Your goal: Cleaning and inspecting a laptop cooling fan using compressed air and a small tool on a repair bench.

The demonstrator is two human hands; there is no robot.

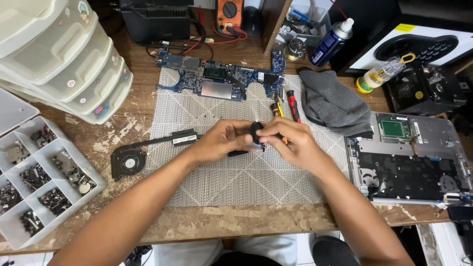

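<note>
While both hands meet mid-mat, left hand (224,140) and right hand (288,143) pinch a small black part (255,133), fingers curled tight; shape mostly hidden. Woven grey mat (246,182) lies bare in front toward desk edge. Behind: blue circuit board (221,79), screwdrivers (286,108), grey cloth (332,103). Left: cooling fan w/ heat pipe (129,160). Right: opened laptop base (409,157).

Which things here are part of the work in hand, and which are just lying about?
In hand:
- small black part, gripped between left hand and right hand
- grey mat under the hands

Lying about:
- blue circuit board
- cooling fan
- red screwdriver
- grey cloth
- opened laptop base
- screw tray
- spray can
- plastic drawers
</note>
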